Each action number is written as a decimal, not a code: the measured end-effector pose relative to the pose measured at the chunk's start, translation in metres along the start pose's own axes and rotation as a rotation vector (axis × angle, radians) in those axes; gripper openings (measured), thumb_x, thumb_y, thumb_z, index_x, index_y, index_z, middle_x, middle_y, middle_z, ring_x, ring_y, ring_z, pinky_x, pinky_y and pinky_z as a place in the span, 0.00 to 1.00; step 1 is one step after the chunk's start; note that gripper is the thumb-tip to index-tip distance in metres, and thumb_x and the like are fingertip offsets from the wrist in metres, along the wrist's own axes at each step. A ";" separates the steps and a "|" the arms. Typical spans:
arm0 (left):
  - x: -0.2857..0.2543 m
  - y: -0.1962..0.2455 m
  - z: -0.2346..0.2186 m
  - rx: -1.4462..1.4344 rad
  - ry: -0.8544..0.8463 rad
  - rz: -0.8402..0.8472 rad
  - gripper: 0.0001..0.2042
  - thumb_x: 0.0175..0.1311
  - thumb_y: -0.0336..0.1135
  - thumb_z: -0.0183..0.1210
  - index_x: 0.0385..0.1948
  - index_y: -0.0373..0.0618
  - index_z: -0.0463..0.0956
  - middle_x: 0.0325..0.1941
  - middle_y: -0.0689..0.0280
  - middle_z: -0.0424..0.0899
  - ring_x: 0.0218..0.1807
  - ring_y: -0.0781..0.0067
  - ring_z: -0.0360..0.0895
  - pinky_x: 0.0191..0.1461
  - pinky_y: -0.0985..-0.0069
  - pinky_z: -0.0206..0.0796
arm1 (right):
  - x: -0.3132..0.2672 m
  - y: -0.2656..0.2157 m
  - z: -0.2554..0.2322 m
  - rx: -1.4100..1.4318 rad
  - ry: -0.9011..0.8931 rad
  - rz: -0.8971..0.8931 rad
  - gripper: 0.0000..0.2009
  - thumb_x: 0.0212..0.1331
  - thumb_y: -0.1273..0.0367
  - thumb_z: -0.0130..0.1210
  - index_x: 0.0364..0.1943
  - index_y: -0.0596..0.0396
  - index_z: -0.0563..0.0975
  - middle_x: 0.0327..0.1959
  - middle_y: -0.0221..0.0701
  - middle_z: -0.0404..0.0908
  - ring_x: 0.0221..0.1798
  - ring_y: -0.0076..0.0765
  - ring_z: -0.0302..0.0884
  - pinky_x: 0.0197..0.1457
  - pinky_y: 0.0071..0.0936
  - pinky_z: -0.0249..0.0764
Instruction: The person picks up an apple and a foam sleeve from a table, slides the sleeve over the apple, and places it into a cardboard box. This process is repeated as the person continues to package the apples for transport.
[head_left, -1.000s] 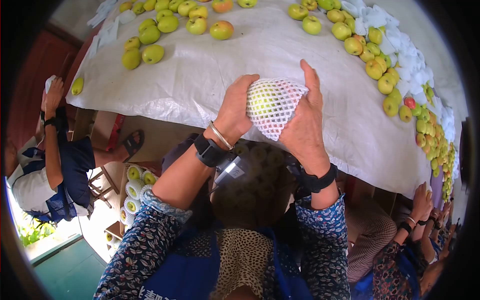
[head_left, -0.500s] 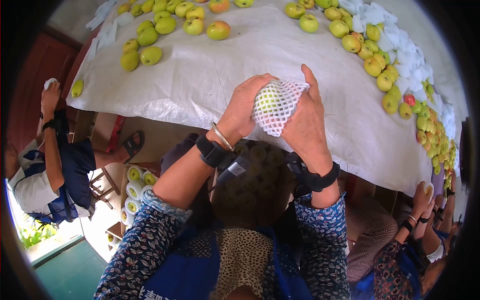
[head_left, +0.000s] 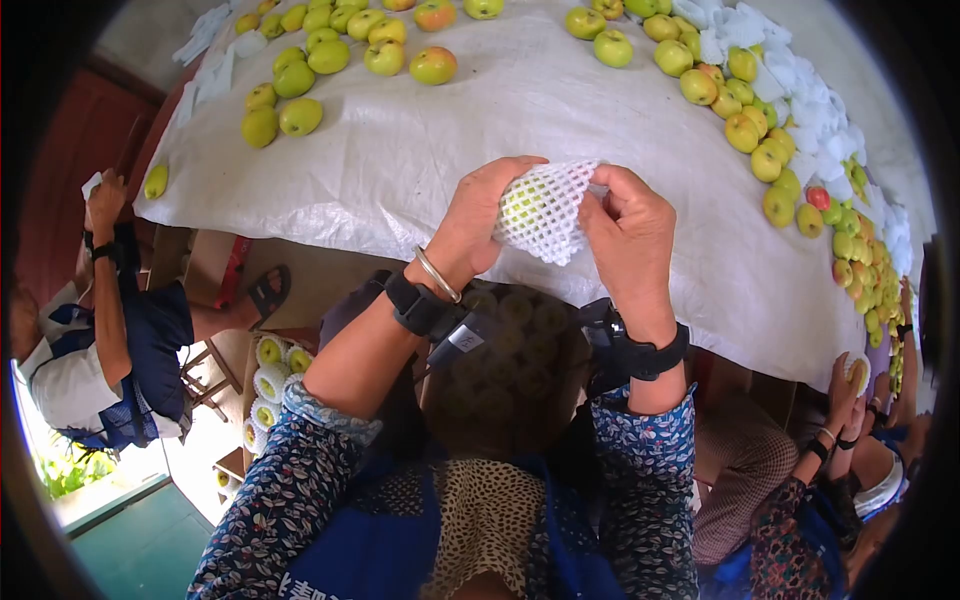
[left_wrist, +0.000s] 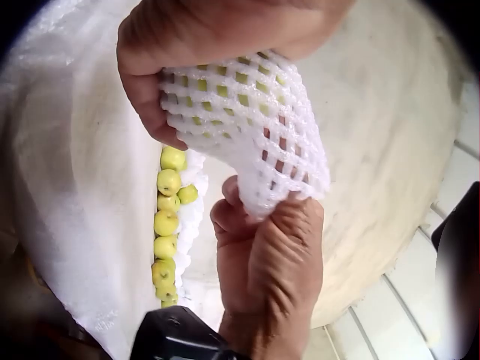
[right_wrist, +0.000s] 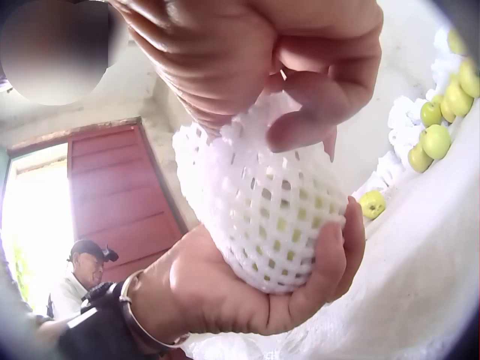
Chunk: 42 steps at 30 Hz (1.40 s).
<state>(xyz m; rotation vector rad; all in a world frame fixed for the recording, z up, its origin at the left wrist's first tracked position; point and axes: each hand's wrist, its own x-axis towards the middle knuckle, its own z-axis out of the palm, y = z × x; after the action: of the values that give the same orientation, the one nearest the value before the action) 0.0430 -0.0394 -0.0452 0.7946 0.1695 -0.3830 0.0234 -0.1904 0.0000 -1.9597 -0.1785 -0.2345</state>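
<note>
Left hand [head_left: 462, 225] cups the netted apple [head_left: 525, 205], fingers curled round it; right hand [head_left: 640, 235] pinches the loose end of the white foam net [left_wrist: 289, 169], all held up over the near edge of the pale cloth [head_left: 450, 125]. For a clean job, I'd keep the left grip firm but light so the fruit doesn't bruise or pop out, and draw the loose end evenly with the right. Gentle pull only, since thin foam strands could tear, and the mesh should sit centred without bunching.
</note>
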 end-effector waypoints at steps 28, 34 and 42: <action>-0.009 -0.008 0.019 -0.410 0.032 0.059 0.13 0.63 0.42 0.47 0.41 0.44 0.71 0.39 0.66 0.78 0.41 0.73 0.76 0.47 0.74 0.68 | 0.002 0.000 0.055 0.387 0.053 -0.116 0.18 0.65 0.62 0.45 0.49 0.63 0.70 0.50 0.39 0.75 0.51 0.29 0.70 0.56 0.26 0.65; -0.008 -0.014 0.022 -0.287 0.177 0.121 0.12 0.64 0.41 0.46 0.39 0.43 0.71 0.37 0.65 0.78 0.40 0.72 0.76 0.46 0.73 0.68 | 0.000 -0.009 0.056 0.868 0.153 0.151 0.17 0.66 0.60 0.44 0.46 0.62 0.72 0.46 0.34 0.76 0.46 0.23 0.70 0.51 0.22 0.67; -0.008 0.003 0.014 -0.301 0.144 0.124 0.13 0.64 0.42 0.44 0.40 0.43 0.70 0.39 0.64 0.79 0.42 0.69 0.76 0.48 0.71 0.68 | 0.004 -0.022 0.044 0.664 0.088 0.016 0.21 0.57 0.64 0.56 0.52 0.62 0.69 0.51 0.36 0.72 0.51 0.27 0.68 0.56 0.25 0.65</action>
<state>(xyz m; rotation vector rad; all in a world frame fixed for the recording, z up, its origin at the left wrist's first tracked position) 0.0367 -0.0448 -0.0310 0.5321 0.3035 -0.1763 0.0261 -0.1408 0.0039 -1.2893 -0.1575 -0.2154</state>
